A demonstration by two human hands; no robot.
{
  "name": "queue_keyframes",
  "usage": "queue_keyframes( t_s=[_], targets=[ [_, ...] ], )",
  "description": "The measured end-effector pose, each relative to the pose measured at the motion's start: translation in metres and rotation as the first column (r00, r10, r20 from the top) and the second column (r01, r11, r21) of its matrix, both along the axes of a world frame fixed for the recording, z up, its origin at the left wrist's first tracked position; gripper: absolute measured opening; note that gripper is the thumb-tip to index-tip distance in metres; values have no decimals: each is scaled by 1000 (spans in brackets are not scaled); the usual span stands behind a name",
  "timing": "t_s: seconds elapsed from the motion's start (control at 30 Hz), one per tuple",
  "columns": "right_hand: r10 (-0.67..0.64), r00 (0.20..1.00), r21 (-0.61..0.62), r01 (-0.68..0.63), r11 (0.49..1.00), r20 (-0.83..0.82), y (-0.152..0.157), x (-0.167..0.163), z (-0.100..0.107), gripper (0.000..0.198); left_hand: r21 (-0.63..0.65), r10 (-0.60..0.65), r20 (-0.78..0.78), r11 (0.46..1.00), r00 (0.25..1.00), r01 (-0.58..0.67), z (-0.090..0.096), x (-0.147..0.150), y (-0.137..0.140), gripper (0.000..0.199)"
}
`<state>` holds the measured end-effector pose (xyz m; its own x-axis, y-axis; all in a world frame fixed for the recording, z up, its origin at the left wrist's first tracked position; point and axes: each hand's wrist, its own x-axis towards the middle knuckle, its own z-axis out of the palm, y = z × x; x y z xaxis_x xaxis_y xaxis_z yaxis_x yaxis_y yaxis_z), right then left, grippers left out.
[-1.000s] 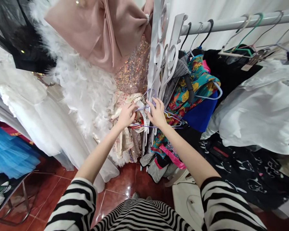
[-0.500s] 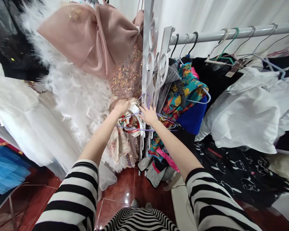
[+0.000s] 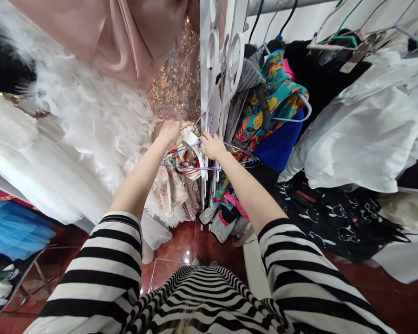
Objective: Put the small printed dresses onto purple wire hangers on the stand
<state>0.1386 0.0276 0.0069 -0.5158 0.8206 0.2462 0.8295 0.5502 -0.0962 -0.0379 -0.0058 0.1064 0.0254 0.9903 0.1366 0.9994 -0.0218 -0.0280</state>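
- Nearest, at the bottom, black-and-white striped knit top (image 3: pixel 202 294), with bare forearms reaching forward from its sleeves.
- Beyond, left hand (image 3: pixel 170 131), curled down against cream cotton-like garment with small floral print (image 3: pixel 172 188); fingertips hidden, so cannot tell whether grasping the cloth.
- Just to its right, right hand (image 3: pixel 213 146), with fingers parted over thin purple wire hanger (image 3: pixel 212 124); cannot tell whether grasping the wire or only resting on it.
- Between and around both hands, the purple wire, hook upward, lower bar across the front of the cream garment; cannot tell whether one hanger or several overlapping.
- Under the wire, also, white fabric with red trim (image 3: pixel 189 162).
- Just behind, upright white scrollwork metal panel (image 3: pixel 206 69).
- To the left of the panel, fluffy white feather garment (image 3: pixel 101 125), rose-gold sequin cloth (image 3: pixel 177 74) and, above, dusty-pink satin drape (image 3: pixel 125 41).
- To the right, teal garment with yellow and red flowers (image 3: pixel 257 123), then crumpled white satin garment (image 3: pixel 362 134).
- Below, glossy red tiled floor (image 3: pixel 174 241).
- At the top right, pale metal rail (image 3: pixel 310 5) with more hangers.
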Motion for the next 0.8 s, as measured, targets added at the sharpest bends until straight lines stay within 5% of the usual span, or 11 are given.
queue_keyframes(
  t_s=[0.13, 0.5, 0.63, 0.8],
  targets=[
    [42, 999, -2, -42, 999, -22, 10, 3, -8, 59, 42, -11, -31, 999, 999, 12, -8, -4, 8, 34],
    [23, 1000, -33, -24, 999, -21, 6, 3, -6, 59, 193, -4, 398, 978, 917, -79, -19, -19, 32, 16],
    [37, 998, -18, -38, 999, -45, 13, 5, -13, 56, 249, -14, 644, 949, 765, -192, -17, -30, 38, 22],
    [36, 997, -9, -37, 999, -68, 15, 3, -18, 55, 260, -144, 888, 941, 437, -218, -23, -52, 53, 25]
  ],
)
